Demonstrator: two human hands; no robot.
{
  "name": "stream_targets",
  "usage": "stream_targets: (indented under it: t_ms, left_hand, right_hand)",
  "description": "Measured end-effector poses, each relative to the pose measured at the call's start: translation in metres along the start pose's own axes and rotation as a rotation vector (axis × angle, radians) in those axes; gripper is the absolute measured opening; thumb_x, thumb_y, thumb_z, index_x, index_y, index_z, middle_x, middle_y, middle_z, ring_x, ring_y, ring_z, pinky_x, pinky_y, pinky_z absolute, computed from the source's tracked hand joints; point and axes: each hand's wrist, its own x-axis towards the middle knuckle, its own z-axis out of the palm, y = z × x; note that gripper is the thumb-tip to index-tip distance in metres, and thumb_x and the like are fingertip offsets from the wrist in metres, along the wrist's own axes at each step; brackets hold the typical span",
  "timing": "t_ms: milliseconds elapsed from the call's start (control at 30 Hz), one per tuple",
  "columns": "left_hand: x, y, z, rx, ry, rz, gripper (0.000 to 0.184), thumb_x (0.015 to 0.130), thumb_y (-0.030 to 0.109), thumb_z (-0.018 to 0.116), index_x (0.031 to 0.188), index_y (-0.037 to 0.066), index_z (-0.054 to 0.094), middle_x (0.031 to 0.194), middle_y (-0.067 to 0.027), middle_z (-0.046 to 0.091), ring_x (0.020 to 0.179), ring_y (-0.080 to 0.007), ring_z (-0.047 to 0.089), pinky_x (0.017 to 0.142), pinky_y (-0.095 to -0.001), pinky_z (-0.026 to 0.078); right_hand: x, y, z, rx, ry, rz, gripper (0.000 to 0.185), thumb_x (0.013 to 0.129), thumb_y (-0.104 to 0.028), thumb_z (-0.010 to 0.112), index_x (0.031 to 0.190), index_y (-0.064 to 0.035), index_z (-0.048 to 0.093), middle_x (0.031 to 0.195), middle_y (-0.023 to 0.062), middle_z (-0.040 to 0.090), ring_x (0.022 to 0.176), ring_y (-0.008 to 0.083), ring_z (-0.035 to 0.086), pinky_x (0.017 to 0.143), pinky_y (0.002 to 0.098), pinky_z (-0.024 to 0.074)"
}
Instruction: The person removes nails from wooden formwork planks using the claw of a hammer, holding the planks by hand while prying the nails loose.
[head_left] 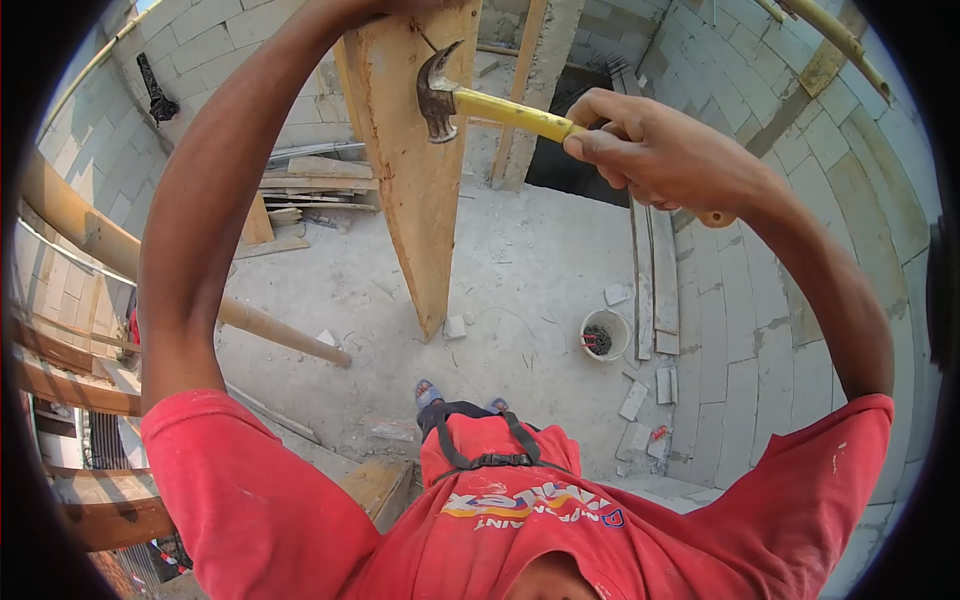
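Observation:
My right hand (650,150) is closed around the yellow handle of a claw hammer (530,118). The hammer's dark metal head is in front of a long upright wooden board (405,170), near its upper part. A thin nail (424,38) sticks out of the board just above the head; whether the two touch, I cannot tell. My left arm reaches up to the top of the board. Only a sliver of my left hand (405,4) shows at the top edge, with its fingers out of frame.
Grey block walls (745,350) surround a dusty concrete floor (500,270). A white bucket (627,333) with dark contents stands at right, near long planks (664,270) and broken blocks (633,400). Stacked boards (315,182) lie behind at left, and a bamboo pole (285,328) slants across the left.

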Motion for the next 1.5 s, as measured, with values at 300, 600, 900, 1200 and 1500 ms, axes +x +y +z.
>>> stream_targets:
  t_ms: [300,600,900,1200,1500]
  left_hand:
    - [-0.058,-0.032,0.019,-0.651,0.436,-0.092,0.092,0.098,0.079,0.040,0.128,-0.005,0.062,0.113,-0.0236,0.071,0.101,-0.0309,0.070,0.095,-0.0427,0.052]
    - [-0.091,-0.022,0.100,-0.446,1.136,-0.117,0.074,0.105,0.061,0.048,0.128,-0.009,0.057,0.098,-0.0204,0.072,0.102,-0.0267,0.069,0.095,-0.0408,0.052]
    - [-0.091,-0.006,0.095,-0.491,1.005,-0.322,0.052,0.106,0.039,0.049,0.122,-0.006,0.068,0.116,-0.0164,0.075,0.097,-0.0201,0.065,0.096,-0.0320,0.047]
    - [-0.061,0.021,0.100,-0.568,1.112,-0.282,0.047,0.103,0.037,0.050,0.123,-0.001,0.071,0.101,-0.0092,0.079,0.069,-0.0115,0.055,0.074,-0.0326,0.050]
    - [-0.059,-0.011,0.106,-0.496,1.035,-0.313,0.064,0.100,0.058,0.058,0.110,-0.005,0.067,0.082,-0.0103,0.069,0.079,-0.0172,0.062,0.078,-0.0354,0.053]
  right_hand:
    - [0.012,0.005,0.034,0.003,-0.089,-0.079,0.056,0.111,-0.053,0.036,0.100,-0.0032,0.061,0.076,0.0096,0.058,0.070,0.0219,0.058,0.068,0.0429,0.0487]
    - [0.009,-0.055,-0.046,-0.105,-0.192,0.000,0.049,0.109,-0.048,0.049,0.102,-0.0025,0.066,0.060,-0.0016,0.051,0.039,0.0053,0.046,0.034,0.0207,0.0371]
    - [0.011,0.026,0.063,-0.173,0.182,-0.156,0.048,0.108,-0.050,0.050,0.102,-0.0036,0.058,0.070,0.0086,0.062,0.055,0.0196,0.059,0.052,0.0408,0.0429]
    - [-0.031,0.025,0.044,0.549,-0.176,-0.115,0.044,0.104,-0.041,0.061,0.132,-0.0079,0.054,0.066,-0.0032,0.046,0.047,0.0066,0.043,0.043,0.0238,0.0382]
    - [-0.012,0.015,0.038,0.189,-0.127,-0.027,0.045,0.102,-0.042,0.064,0.116,-0.0001,0.057,0.063,-0.0008,0.048,0.043,0.0091,0.050,0.037,0.0263,0.0398]
